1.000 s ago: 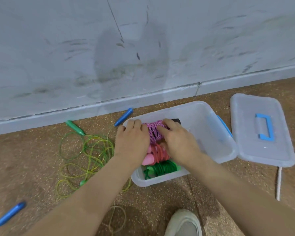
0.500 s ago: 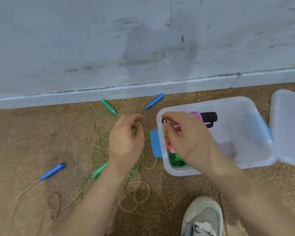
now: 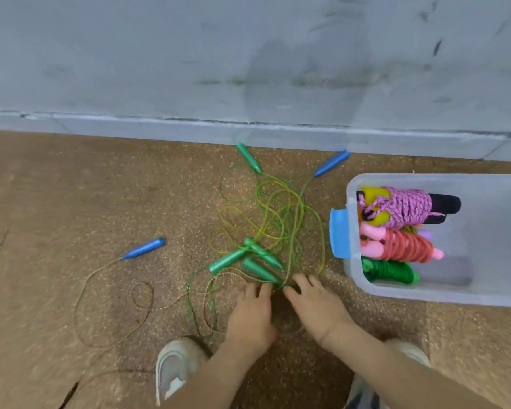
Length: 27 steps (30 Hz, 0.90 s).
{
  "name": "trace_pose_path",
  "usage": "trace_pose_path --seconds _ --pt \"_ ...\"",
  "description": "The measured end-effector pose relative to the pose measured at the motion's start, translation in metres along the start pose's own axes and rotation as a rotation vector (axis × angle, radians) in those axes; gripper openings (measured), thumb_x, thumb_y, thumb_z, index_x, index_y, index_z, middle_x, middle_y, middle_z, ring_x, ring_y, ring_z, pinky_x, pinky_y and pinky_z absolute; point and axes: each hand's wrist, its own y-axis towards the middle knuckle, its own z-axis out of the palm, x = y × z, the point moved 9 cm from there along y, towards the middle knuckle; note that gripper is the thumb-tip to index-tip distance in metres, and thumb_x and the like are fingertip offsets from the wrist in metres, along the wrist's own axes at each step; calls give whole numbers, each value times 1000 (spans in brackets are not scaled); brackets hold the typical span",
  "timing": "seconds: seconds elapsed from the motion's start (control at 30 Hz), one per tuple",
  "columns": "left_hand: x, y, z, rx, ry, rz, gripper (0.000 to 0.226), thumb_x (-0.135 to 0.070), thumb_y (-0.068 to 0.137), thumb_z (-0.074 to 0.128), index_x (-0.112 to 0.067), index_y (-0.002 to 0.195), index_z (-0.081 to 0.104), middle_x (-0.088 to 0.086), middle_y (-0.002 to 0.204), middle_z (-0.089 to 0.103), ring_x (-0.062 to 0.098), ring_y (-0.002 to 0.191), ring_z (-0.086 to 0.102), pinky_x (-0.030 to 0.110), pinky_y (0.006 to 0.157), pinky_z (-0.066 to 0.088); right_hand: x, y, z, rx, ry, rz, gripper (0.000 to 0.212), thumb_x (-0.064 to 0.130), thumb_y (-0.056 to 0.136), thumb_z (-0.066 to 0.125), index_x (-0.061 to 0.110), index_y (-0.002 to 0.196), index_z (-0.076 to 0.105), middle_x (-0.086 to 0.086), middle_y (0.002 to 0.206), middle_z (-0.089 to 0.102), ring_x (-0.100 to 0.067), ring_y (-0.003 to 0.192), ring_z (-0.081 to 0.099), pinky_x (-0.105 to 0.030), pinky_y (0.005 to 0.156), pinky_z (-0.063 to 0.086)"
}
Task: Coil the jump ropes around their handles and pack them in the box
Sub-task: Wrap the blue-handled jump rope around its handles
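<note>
Now both hands are low on the brown floor [image 3: 71,202], side by side and nearly touching, at the near edge of a loose tangle of green ropes [image 3: 278,208]. The left hand [image 3: 252,314] has its fingers [image 3: 257,290] stretched forward and close together, tips on the strands. The right hand [image 3: 316,308] likewise reaches with fairly straight fingers [image 3: 304,281] and its thumb out to the side. Neither plainly grips anything, though the tips meet at the tapered end of one green handle [image 3: 260,271]. Two more green handles [image 3: 227,261] cross just beyond it, and a fourth [image 3: 248,157] lies near the wall [image 3: 248,54]. One blue handle [image 3: 331,163] lies by the wall and another [image 3: 145,248] lies well apart on the left, trailing a thin tan rope [image 3: 112,305] in loops. The clear box [image 3: 396,293] stands to the right of the tangle, its blue latch [image 3: 340,233] facing it. Against its left wall lie three wound ropes in a row: a pink coil [image 3: 407,206] farthest, a red coil [image 3: 407,246] in the middle and a green coil [image 3: 390,270] nearest. A pale shoe [image 3: 174,367] shows under the left arm.
</note>
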Motion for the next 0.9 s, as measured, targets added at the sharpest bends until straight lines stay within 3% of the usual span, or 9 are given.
trace_pose_path --seconds 0.17,0.27,0.33,0.4,0.47,0.6,0.7,0.8,0.9 --pt "25 -12 0 181 27 -127 26 -24 80 56 -16 104 61 8 97 69 27 92 65 32 75 50 -18 -8 -16 19 112 122 23 15 94 47 14 116 53 -8 112 53 -33 102 61 -41 82 50" --pt "41 -13 -53 177 -513 -189 14 -23 80 63 -14 71 69 1 66 63 14 60 56 23 57 41 -5 -24 -71 -164 293 49 13 29 95 51 20 88 58 2 84 50 -24 85 58 -35 74 44" --pt "53 -20 -128 30 -856 -204 19 -12 85 60 -14 68 69 3 64 62 9 51 51 18 50 39 13 -38 -126 -238 364 -19 21 30 95 53 21 81 65 3 75 56 -20 79 55 -34 71 42" --pt "50 -43 -217 -99 -950 -104 21 -6 91 54 -14 76 66 1 57 57 8 46 47 17 46 39 32 -56 -186 -280 415 -50 22 31 95 55 19 91 74 -2 83 70 -20 77 61 -33 72 45" --pt "34 -86 -303 -220 -810 40 18 -16 94 57 -15 77 64 -9 46 46 8 43 40 19 45 35 53 -81 -252 -353 410 -81 22 30 93 58 16 93 75 -4 79 72 -20 74 64 -31 69 47" --pt "18 -211 -437 -603 -668 176 22 -34 90 62 -17 76 63 -12 48 40 11 47 37 23 49 31 104 -161 -371 -576 630 -154 23 21 84 60 11 67 71 -3 57 52 -15 55 47 -28 58 35" --pt "11 -311 -498 -846 -606 238 23 -42 90 57 -23 83 69 -11 53 43 11 52 41 28 58 36 156 -226 -426 -695 831 -297 24 24 85 63 6 70 65 -8 73 58 -20 69 49 -32 67 36" --pt "-3 -385 -522 -879 -483 289 42 -52 94 45 -23 80 73 -8 52 44 5 51 47 28 59 37 227 -270 -449 -695 922 -498 16 26 87 65 16 76 57 -12 105 68 -28 98 61 -34 77 41" --pt "-9 -423 -536 -958 -90 224 51 -53 97 35 -22 81 72 -9 59 55 13 67 58 31 64 43 281 -281 -444 -628 964 -586 17 26 89 64 16 81 53 -15 112 66 -27 105 63 -40 86 49"
